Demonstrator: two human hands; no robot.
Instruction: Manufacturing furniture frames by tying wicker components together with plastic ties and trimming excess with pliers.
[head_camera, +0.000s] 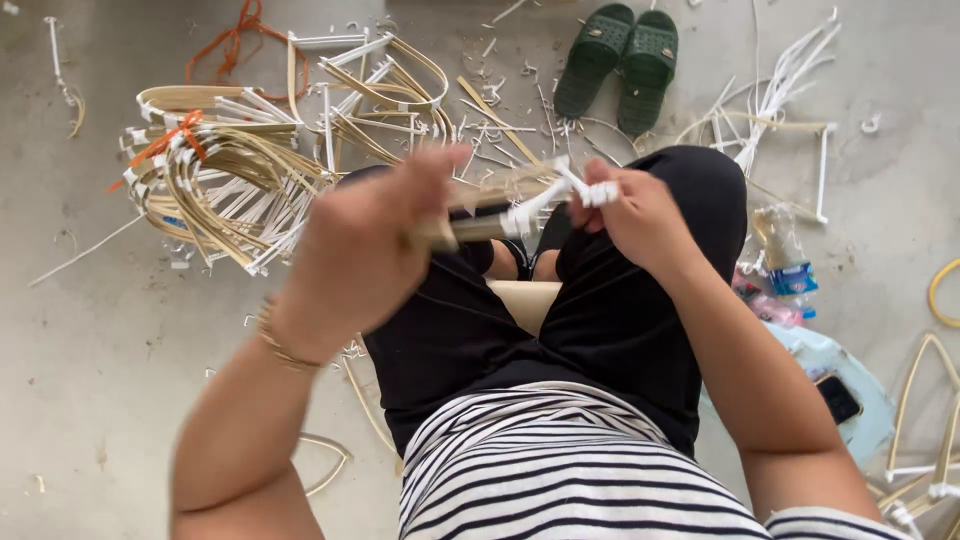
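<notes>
Strips of bamboo (480, 205) sit between both hands, held up over the lap of a seated person in black shorts (610, 310) and a striped top (560, 480). The left hand (365, 245) is closed in a fist round the near end of the strips, blurred by motion, with a thin bracelet (280, 345) at the wrist. The right hand (635, 215) pinches shut on a white band (560, 195) wrapped round the strips' far end — fingers curled over it, thumb on top. How tight each grip is cannot be told through the blur.

On the concrete floor (90, 350) to the left lies a big bundle (225, 165) of bent bamboo loops with white bindings, tied in one place with orange cord (175, 140); it lies just beyond the left hand and is partly hidden by it. More orange cord (245, 35) lies further back. White offcuts (500, 110) litter the floor ahead of the knees. Green slippers (620, 65) rest side by side at the top, well apart from the hands. To the right lie white bands (780, 85), a plastic bottle (785, 255) and a phone (838, 398) on a pale blue cloth (870, 415) — all beside the right leg. More loops (930, 420) lie at the right edge.
</notes>
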